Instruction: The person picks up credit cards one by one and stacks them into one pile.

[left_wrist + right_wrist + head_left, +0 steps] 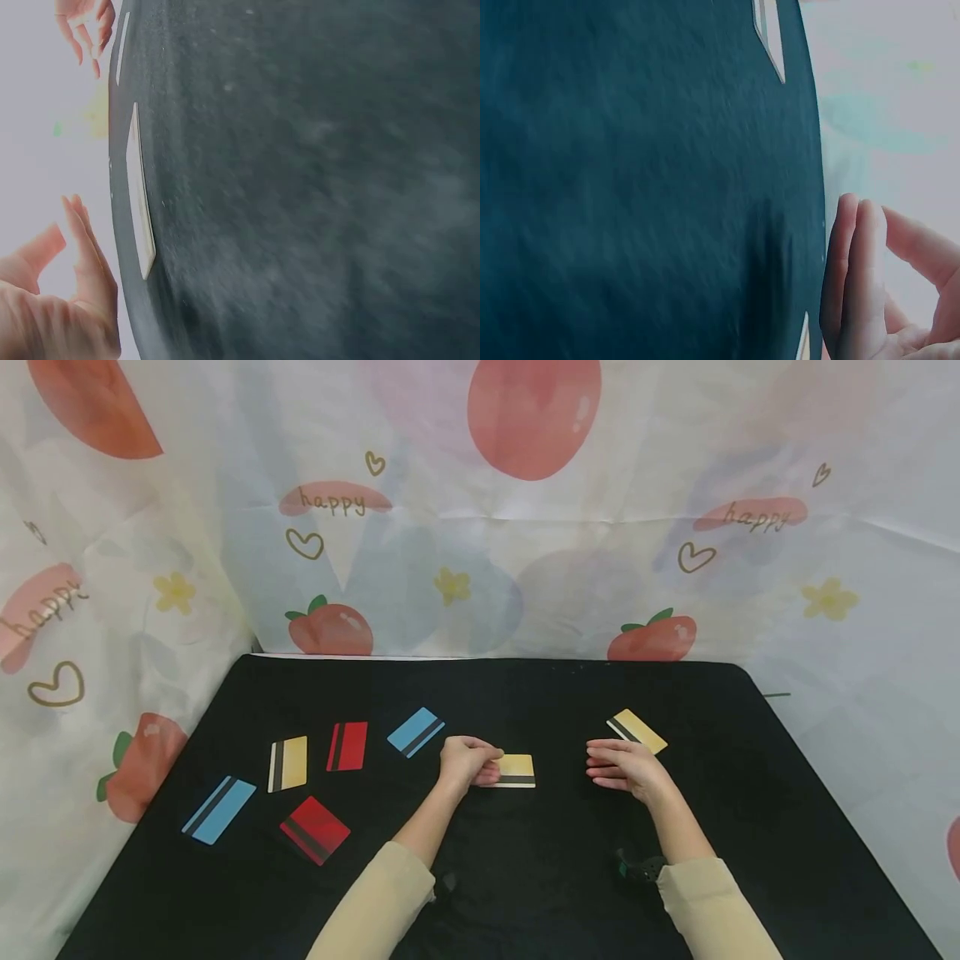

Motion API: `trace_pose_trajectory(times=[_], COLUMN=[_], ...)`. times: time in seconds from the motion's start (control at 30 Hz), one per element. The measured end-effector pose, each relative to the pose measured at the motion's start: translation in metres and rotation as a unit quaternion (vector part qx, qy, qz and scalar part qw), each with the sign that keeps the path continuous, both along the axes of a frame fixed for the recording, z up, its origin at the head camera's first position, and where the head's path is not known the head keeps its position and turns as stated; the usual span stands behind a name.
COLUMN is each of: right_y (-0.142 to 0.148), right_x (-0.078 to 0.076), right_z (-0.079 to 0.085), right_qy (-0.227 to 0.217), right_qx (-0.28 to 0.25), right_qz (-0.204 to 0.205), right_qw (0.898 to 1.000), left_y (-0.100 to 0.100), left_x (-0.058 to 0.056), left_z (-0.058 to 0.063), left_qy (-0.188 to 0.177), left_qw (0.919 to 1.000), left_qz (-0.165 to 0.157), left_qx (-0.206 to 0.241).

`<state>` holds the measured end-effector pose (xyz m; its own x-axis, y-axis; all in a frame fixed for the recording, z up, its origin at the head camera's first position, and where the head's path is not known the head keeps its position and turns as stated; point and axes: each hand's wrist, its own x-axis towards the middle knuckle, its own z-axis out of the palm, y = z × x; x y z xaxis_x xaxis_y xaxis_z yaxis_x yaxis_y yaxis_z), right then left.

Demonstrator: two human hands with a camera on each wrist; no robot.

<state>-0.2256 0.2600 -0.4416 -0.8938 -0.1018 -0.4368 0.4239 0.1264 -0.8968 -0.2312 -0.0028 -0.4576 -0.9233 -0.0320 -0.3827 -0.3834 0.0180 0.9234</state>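
Note:
A gold card [517, 770] with a dark stripe lies flat on the black table. My left hand [467, 763] hovers at its left end and hides part of it in the head view. In the left wrist view the thumb and fingers of that hand [82, 292] stand apart, with nothing between them. Farther right, my right hand [624, 768] is just in front of another gold card [643, 732], covering its near edge. Its fingers are fairly straight and hold nothing, as the right wrist view of this hand [862, 285] also shows.
On the left half of the black table [540, 893] lie a blue card [416, 732], a red card [347, 746], a gold card [298, 763], a second red card [318, 827] and a second blue card [225, 810]. A printed curtain [540, 552] hangs behind the table.

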Motion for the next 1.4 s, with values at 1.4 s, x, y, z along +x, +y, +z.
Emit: trace_pose_trajectory(times=[1.4], right_y=[0.087], right_x=[-0.031], right_z=[0.012], right_qy=[0.0], right_qx=[0.02], right_qz=[-0.046], right_qw=[0.999], left_y=[0.115], left_x=[-0.038], left_z=[0.0], left_qy=[-0.037], left_qw=[0.988], left_qz=[-0.025], left_qx=[0.148])
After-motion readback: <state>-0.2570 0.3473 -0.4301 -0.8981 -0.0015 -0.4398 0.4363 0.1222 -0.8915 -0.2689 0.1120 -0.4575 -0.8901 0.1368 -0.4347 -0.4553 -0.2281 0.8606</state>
